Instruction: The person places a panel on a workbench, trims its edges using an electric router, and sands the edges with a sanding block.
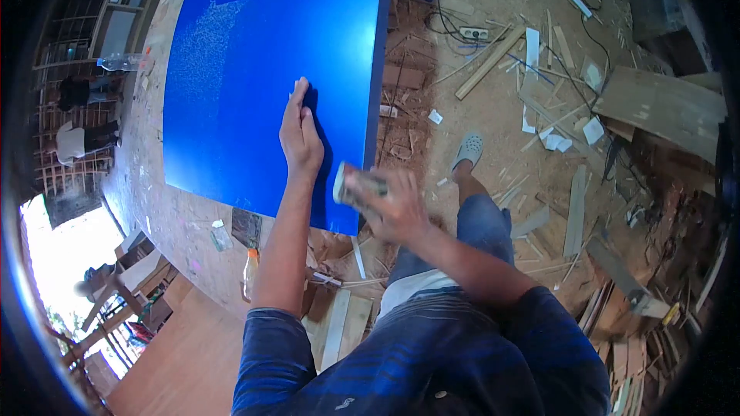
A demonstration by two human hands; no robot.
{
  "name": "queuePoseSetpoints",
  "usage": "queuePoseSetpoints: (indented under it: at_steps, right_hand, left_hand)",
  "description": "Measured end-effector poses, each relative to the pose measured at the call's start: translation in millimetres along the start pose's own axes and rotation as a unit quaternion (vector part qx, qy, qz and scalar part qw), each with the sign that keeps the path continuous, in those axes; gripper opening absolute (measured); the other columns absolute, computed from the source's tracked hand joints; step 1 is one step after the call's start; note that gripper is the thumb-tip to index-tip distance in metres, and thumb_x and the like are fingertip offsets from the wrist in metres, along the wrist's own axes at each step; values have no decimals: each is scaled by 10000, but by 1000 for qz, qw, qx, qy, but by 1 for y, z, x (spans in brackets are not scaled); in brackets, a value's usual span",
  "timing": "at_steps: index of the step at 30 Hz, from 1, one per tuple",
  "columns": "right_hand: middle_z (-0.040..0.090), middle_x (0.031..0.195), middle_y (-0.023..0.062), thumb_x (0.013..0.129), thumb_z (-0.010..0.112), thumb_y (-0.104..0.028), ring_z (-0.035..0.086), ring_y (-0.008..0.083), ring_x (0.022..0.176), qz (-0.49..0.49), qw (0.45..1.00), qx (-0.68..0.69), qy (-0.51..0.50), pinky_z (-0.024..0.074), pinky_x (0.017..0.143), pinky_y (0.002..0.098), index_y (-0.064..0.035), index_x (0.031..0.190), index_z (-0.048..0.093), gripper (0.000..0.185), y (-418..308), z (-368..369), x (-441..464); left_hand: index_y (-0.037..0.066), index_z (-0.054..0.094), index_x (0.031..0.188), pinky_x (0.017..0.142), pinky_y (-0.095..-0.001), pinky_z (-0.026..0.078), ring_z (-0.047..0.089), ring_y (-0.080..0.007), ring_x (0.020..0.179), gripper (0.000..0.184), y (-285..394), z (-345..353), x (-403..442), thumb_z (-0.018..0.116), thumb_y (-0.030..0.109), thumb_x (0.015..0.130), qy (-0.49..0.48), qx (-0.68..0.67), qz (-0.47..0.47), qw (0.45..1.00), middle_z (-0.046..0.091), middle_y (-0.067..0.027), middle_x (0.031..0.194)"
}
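Daylight glares through an opening (58, 243) at the left edge of the frame, below two people, one in a dark top (75, 92) and one in a pale top (71, 143). A clear plastic bottle (119, 63) lies at the upper left, on a worn, paint-specked desk (142, 162). Reddish-brown sheet board (189, 354) fills the lower left, and an orange-capped bottle (250, 273) sits near the desk's lower edge.

Across the upper centre, on the desk, lies a glossy blue panel (254, 123); a pale, speckled patch (204, 50) clouds its left part, and a white sheen brightens its right edge. Over the panel's lower right part, the left hand (302, 135) is held straight, fingers pressed together; whether it touches the surface I cannot tell. To its right, beside the panel's lower right corner, the right hand (397, 204) is closed around a small block (351, 183), blurred.

Right of centre, a grey clog (469, 152) stands on a dusty floor strewn with wood strips and white scraps. A power strip (474, 33) lies above it, and a broad wooden board (659, 108) leans at the far right.
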State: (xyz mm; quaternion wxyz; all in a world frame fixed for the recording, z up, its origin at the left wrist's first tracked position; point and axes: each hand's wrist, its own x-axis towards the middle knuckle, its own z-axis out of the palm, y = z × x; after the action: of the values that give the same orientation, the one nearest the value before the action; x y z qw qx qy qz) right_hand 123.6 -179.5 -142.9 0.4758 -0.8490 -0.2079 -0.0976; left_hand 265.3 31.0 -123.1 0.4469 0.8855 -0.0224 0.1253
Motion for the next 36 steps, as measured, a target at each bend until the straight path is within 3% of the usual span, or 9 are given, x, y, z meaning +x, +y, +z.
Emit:
queuePoseSetpoints:
  at_steps: [8, 14, 15, 19, 23, 26, 30, 31, 36]
  right_hand:
    - [652, 1257, 200, 986, 801, -282, 619, 396, 1175, -5, 998, -45, 47, 468, 1023, 523, -315, 1636, 637, 671, 140, -51, 221]
    - [644, 1180, 189, 982, 804, -343, 612, 392, 1156, 0, 993, -97, 61, 480, 1021, 527, -345, 1663, 607, 709, 247, -78, 368]
    - [643, 1171, 187, 980, 807, -349, 614, 390, 1158, -1, 994, -95, 61, 483, 1020, 528, -347, 1665, 604, 715, 259, -84, 387]
    - [669, 1209, 201, 986, 802, -382, 624, 393, 1193, 20, 992, -108, 67, 494, 1029, 533, -385, 1657, 604, 700, 306, -99, 461]
    - [696, 1194, 232, 1007, 779, -424, 652, 410, 1171, 72, 981, -151, 93, 517, 1028, 543, -296, 1638, 631, 661, 360, -111, 544]
    - [729, 1133, 248, 1017, 792, -435, 686, 445, 1110, 127, 982, -91, 105, 536, 1009, 522, -195, 1636, 633, 683, 426, -113, 582]
    - [777, 1233, 235, 1069, 780, -365, 759, 321, 1122, 175, 972, 24, 157, 570, 985, 411, -86, 1648, 593, 669, 460, -135, 556]
    - [778, 1284, 219, 1091, 759, -338, 761, 288, 1143, 217, 967, 32, 133, 570, 991, 395, -72, 1669, 563, 666, 466, -140, 534]
    - [745, 1348, 210, 1080, 765, -268, 722, 295, 1208, 318, 944, 52, 70, 539, 1075, 404, -25, 1710, 485, 731, 457, -173, 434]
  left_hand:
    - [-74, 526, 1623, 1378, -595, 256, 457, -472, 1621, 520, 28, 1, 10, 473, 28, 1116, -96, 134, 31, 986, 536, -291, 1691]
    - [-55, 536, 1623, 1354, -636, 304, 458, -504, 1610, 733, 40, 5, 19, 686, 394, 1064, -128, 205, 35, 970, 502, -329, 1698]
    - [-52, 548, 1618, 1351, -652, 299, 448, -522, 1610, 942, 35, 4, 17, 757, 593, 963, -139, 213, 31, 966, 490, -327, 1709]
    - [-57, 518, 1635, 1354, -697, 240, 405, -546, 1627, 1215, 31, -2, 20, 752, 832, 841, -232, 275, 51, 932, 459, -358, 1716]
    - [-92, 562, 1576, 1346, -722, 232, 390, -561, 1628, 1302, 34, -3, 23, 768, 907, 765, -264, 289, 42, 919, 478, -374, 1690]
    - [-126, 591, 1521, 1338, -745, 222, 401, -570, 1615, 1305, 34, -1, 27, 761, 918, 758, -302, 321, 31, 897, 504, -394, 1652]
    - [-128, 613, 1478, 1318, -770, 217, 444, -576, 1576, 1084, 30, 26, 45, 729, 773, 886, -327, 341, 55, 879, 548, -395, 1597]
    - [-100, 617, 1492, 1313, -756, 240, 458, -556, 1571, 858, 47, 43, 81, 681, 591, 989, -335, 297, 20, 894, 557, -371, 1603]
    - [-61, 599, 1550, 1327, -716, 253, 467, -481, 1590, 621, 58, 129, 261, 603, 332, 1069, -288, 275, 18, 917, 556, -292, 1649]
